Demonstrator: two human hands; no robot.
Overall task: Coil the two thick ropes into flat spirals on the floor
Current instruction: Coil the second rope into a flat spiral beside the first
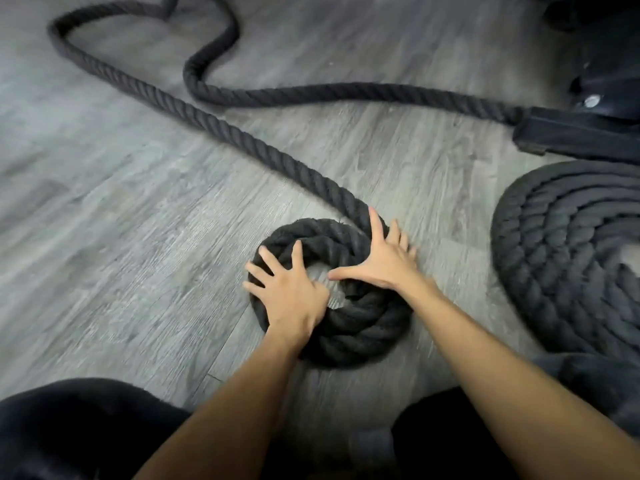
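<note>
Two hands lie flat on the small coil [363, 327], fingers spread wide and gripping nothing. The left hand [289, 289] presses on its left side. The right hand [384, 258] presses on its far right side, thumb stretched toward the open middle and fingers reaching over the spot where the loose rope [242, 133] joins. The coil is black twisted rope, roughly two turns, with bare floor [104, 237] showing in its centre. It sits on grey wood-grain boards just ahead of the knees [69, 427]. To the right, apart from it, lies a big spiral [571, 258], wound flat and cut by the frame edge. The loose rope runs away to the far left, loops, and returns right into a black sleeve [571, 133].
</note>
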